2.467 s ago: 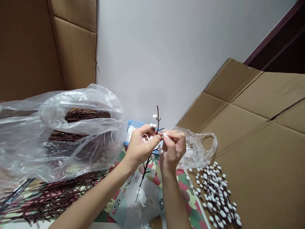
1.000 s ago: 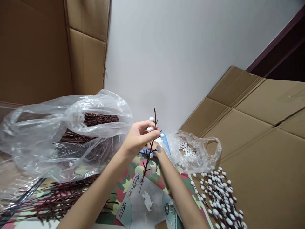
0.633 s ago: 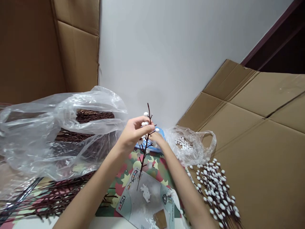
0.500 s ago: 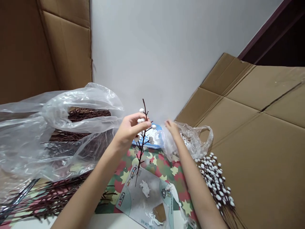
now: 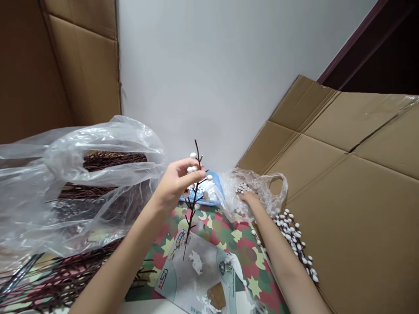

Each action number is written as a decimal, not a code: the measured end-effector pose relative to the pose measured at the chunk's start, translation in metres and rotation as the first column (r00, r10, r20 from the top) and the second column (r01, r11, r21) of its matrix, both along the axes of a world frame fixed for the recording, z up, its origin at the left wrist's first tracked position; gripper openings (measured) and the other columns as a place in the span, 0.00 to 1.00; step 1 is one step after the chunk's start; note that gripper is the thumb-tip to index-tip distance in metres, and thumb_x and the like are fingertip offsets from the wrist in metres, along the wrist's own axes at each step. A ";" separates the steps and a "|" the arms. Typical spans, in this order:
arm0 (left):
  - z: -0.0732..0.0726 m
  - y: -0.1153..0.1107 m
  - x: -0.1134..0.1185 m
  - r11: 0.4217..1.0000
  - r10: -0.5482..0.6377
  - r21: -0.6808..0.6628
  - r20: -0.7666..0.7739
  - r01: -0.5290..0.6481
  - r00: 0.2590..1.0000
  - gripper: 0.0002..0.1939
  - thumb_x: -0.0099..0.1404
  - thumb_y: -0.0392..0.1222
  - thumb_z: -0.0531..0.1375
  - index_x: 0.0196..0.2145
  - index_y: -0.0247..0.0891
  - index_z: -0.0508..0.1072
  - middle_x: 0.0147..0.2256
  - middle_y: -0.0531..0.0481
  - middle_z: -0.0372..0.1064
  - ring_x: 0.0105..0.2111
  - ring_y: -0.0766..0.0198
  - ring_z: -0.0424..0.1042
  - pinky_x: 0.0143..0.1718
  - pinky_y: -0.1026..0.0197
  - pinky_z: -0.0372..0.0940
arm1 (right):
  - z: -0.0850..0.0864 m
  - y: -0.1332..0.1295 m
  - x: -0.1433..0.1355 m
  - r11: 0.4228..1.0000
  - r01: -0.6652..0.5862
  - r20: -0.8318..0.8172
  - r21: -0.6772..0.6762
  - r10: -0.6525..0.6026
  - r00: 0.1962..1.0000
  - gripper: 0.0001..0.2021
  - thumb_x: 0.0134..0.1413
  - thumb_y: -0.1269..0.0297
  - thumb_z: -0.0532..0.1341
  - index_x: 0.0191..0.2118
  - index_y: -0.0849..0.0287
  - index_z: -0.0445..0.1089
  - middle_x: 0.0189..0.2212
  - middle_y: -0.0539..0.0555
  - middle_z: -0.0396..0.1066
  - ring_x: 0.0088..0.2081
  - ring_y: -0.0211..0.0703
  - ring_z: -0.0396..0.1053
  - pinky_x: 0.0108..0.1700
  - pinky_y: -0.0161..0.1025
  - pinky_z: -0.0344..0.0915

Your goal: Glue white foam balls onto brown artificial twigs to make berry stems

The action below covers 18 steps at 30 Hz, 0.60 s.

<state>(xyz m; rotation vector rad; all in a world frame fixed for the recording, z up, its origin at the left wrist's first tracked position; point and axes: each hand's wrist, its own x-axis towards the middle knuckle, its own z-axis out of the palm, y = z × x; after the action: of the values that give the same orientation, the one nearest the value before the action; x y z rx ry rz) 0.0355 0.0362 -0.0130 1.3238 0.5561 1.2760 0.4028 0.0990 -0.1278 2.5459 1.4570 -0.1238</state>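
Observation:
Between thumb and fingers, my left hand (image 5: pixel 183 176) holds a thin dark twig (image 5: pixel 191 218) upright, with several white buds along its upper half. My right hand (image 5: pixel 249 198) reaches into a clear plastic bag (image 5: pixel 270 203) that holds small white buds (image 5: pixel 241 188); its fingertips are hidden among them. Behind the twig lies a blue tray (image 5: pixel 216 179) with white pieces in it. Below the twig is a grey printed sheet (image 5: pixel 183 279) with white smears and a brown patch (image 5: pixel 216 295).
Bare dark twigs (image 5: pixel 65 279) lie at the left, beside a large clear plastic bag (image 5: pixel 26 187) with more twigs. Finished-looking budded stems (image 5: pixel 294 240) lie at the right. Cardboard panels (image 5: pixel 343 209) stand on both sides, and a camouflage-patterned cloth (image 5: pixel 244 244) covers the table.
My right hand has moved right and down, from above the clear bag's left side into its opening. My left hand still holds the twig. The whole view has shifted slightly.

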 end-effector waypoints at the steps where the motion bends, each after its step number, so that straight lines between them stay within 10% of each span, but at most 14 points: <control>1: 0.000 0.000 0.000 1.000 -0.004 0.003 -0.002 0.004 1.000 0.08 0.52 0.45 0.65 0.23 0.40 0.72 0.23 0.53 0.60 0.23 0.67 0.55 0.22 0.63 0.49 | 0.004 -0.001 -0.003 1.000 0.008 -0.044 0.011 -0.008 0.999 0.16 0.61 0.58 0.59 0.52 0.59 0.66 0.50 0.57 0.68 0.48 0.45 0.70 0.48 0.48 0.70; 7: 0.000 0.002 0.002 0.998 -0.063 0.023 0.040 0.062 0.997 0.08 0.53 0.44 0.64 0.22 0.39 0.70 0.24 0.53 0.60 0.24 0.67 0.56 0.25 0.62 0.51 | 0.053 -0.027 -0.028 0.958 -0.121 -0.363 0.260 0.213 0.907 0.12 0.61 0.59 0.58 0.41 0.63 0.70 0.39 0.53 0.71 0.39 0.40 0.71 0.43 0.43 0.70; 12: 0.004 -0.003 0.006 0.984 -0.179 -0.019 0.056 0.180 0.982 0.09 0.52 0.42 0.63 0.20 0.38 0.68 0.23 0.54 0.58 0.23 0.68 0.54 0.26 0.62 0.49 | 0.100 -0.063 -0.092 0.786 -0.209 -0.505 0.582 0.551 0.664 0.11 0.56 0.56 0.54 0.31 0.58 0.66 0.30 0.48 0.68 0.35 0.39 0.68 0.40 0.38 0.66; 15: 0.008 -0.011 0.007 0.957 -0.282 -0.044 0.070 0.286 0.957 0.09 0.51 0.42 0.63 0.20 0.38 0.67 0.22 0.55 0.56 0.22 0.69 0.52 0.25 0.62 0.47 | 0.115 -0.081 -0.144 0.594 -0.089 -0.552 0.799 0.785 0.283 0.11 0.50 0.54 0.59 0.29 0.57 0.67 0.26 0.47 0.67 0.30 0.38 0.66 0.36 0.37 0.64; 18: 0.011 -0.018 0.007 0.934 -0.346 -0.062 0.092 0.352 0.934 0.10 0.51 0.43 0.63 0.20 0.37 0.66 0.21 0.56 0.54 0.22 0.69 0.52 0.25 0.62 0.47 | 0.120 -0.090 -0.182 0.528 -0.002 -0.527 0.849 0.848 0.048 0.09 0.51 0.57 0.61 0.28 0.57 0.68 0.24 0.47 0.67 0.28 0.37 0.65 0.34 0.36 0.63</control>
<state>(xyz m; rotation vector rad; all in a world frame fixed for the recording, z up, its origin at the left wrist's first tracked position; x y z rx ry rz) 0.0427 0.0180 -0.0022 1.2361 0.2933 0.9973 0.2209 0.0086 -0.0080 1.9428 3.3704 -1.6811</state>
